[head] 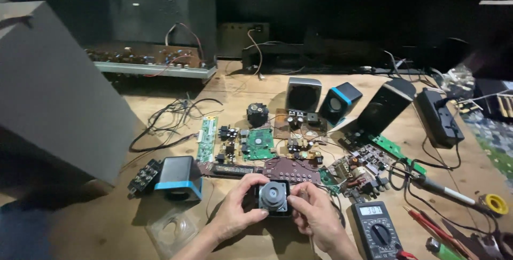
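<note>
- Left hand (pixel 235 212) and right hand (pixel 315 214) both clasp the speaker (pixel 273 197), at 9 and 3 o'clock.
- Looks rigid, magnet-heavy; cone fragile, so grip the frame edges.
- Multimeter (pixel 377 230) sits at 3 o'clock.

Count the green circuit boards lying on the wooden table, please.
4 at least: a narrow pale strip at left, a square board in the middle, a long strip at right, and a small piece by the brown board. More may be hidden.
</note>
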